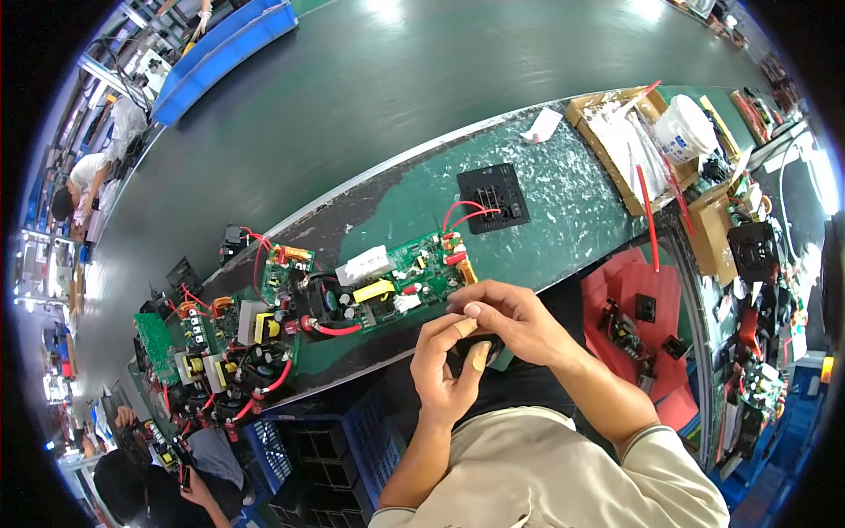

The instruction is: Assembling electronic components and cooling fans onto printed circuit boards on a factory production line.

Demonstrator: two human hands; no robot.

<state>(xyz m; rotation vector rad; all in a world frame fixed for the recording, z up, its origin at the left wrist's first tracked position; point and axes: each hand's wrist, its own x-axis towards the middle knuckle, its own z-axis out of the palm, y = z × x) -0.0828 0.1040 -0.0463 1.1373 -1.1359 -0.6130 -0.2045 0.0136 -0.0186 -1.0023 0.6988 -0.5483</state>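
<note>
The counter point(563, 189) is mottled green with worn pale flecks. A green circuit board point(387, 282) carries yellow and white parts and red wires point(462, 211) running to a black square block point(493, 197). A red tray point(629, 286) sits at the counter's right edge.

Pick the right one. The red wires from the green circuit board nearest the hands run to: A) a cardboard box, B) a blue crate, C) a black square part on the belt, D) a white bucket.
C: the red wires arc from the green circuit board to the black square part lying on the belt.

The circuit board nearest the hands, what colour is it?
Green; the circuit board shows best in the head view.
</note>
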